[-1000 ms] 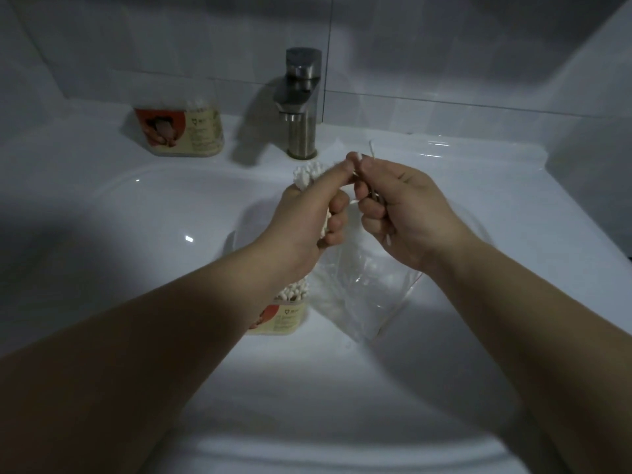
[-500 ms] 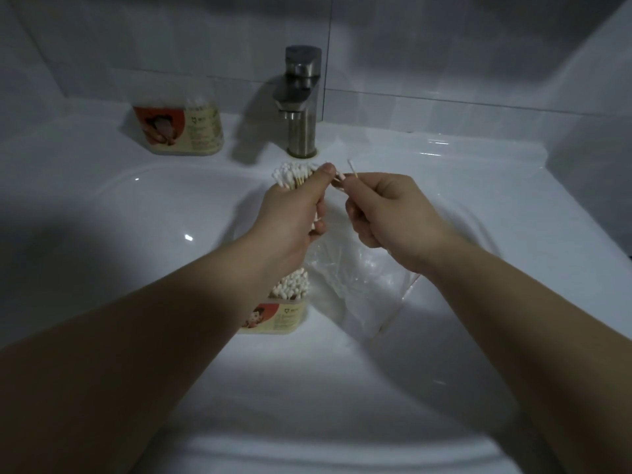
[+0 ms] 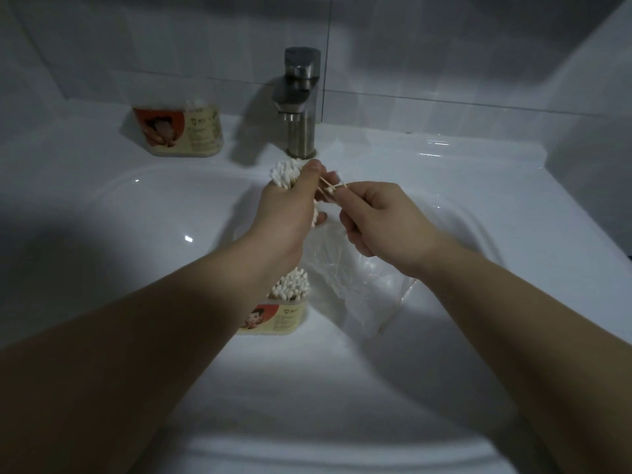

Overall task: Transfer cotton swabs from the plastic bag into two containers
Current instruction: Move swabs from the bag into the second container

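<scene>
My left hand (image 3: 290, 206) is curled round a thick bundle of cotton swabs (image 3: 285, 172), its white tips standing up past my thumb. My right hand (image 3: 379, 224) pinches some loose swabs (image 3: 333, 188) between thumb and forefinger, two as far as I can count, and their ends cross just beside my left thumb. Both hands hang over the sink (image 3: 136, 186), with the tap (image 3: 301, 104) close behind the bundle. There is open basin to my left and towards me, and flat ledge to my right.

Under my hands one clear plastic bag (image 3: 345, 278) lies crumpled in the basin; I cannot tell whether my fingers touch it. Just beside it on the left stands the near container (image 3: 284, 313), packed with upright swabs too many to count. The far container (image 3: 179, 131) sits on the back ledge left of the tap, near the wall, so two containers in all. Each carries an orange-red picture and a cream panel of print too small to read
</scene>
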`<state>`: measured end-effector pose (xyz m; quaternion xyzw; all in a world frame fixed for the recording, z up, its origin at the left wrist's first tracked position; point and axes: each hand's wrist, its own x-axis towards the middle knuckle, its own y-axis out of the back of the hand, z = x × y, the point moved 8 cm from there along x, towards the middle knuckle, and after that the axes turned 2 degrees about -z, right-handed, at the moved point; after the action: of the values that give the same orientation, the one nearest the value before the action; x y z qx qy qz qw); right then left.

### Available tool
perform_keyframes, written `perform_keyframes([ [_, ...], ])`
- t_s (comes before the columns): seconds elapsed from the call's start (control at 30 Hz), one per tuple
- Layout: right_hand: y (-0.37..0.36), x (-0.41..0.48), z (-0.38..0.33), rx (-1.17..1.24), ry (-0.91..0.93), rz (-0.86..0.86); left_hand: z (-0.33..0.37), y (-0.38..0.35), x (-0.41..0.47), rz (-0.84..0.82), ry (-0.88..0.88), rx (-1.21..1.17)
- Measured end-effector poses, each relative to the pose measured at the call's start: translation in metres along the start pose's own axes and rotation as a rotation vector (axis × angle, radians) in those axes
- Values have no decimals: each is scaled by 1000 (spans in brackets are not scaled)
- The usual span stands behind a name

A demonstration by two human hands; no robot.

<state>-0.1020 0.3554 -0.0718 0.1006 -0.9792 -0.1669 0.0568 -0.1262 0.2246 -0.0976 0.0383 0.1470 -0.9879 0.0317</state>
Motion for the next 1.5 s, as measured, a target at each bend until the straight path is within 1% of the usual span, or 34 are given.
perform_keyframes([
  [0.1,2,2,3,-91,-5,9,6,3,2,58,-24,-160],
  [0.13,4,3,5,-95,-16,14,8,8,4,93,-32,-179],
  [0.17,5,3,6,-89,-25,23,9,13,5,137,-26,-168],
  [0.23,7,4,7,-59,-25,37,7,23,6,190,15,-58],
  [0.27,7,4,6,-47,-16,43,6,23,6,171,26,12],
  [0.37,7,3,2,-75,13,54,8,7,1,4,-21,176],
  [0.43,6,2,-1,-194,49,53,14,-6,-6,-80,-127,296],
  [0.5,6,0,-6,-337,95,49,16,-11,-10,-94,-201,352],
  [0.6,6,0,-7,-412,103,35,20,-6,-9,-51,-217,331],
  [0.8,2,1,1,-453,32,-27,21,12,1,79,-129,139],
  [0.87,2,2,2,-366,9,-21,20,18,2,136,-105,98],
  [0.93,6,4,7,-121,-51,22,19,23,3,187,-79,132],
  [0.97,7,4,10,25,-86,39,16,22,4,181,-58,159],
  [1.03,8,4,12,236,-127,59,8,16,4,100,12,208],
  [1.1,9,3,10,307,-110,48,-2,4,0,-34,71,248],
  [1.17,7,2,6,323,-82,30,-10,-8,-4,-147,77,276],
  [1.23,7,2,6,317,-79,24,-13,-13,-7,-186,47,255],
  [1.33,3,1,4,212,-40,-5,-11,-11,-5,-150,1,215],
  [1.43,3,1,4,121,-38,12,-8,-9,-4,-123,-7,164],
  [1.5,4,1,2,-3,-12,14,-5,-8,-3,-110,-9,122],
])
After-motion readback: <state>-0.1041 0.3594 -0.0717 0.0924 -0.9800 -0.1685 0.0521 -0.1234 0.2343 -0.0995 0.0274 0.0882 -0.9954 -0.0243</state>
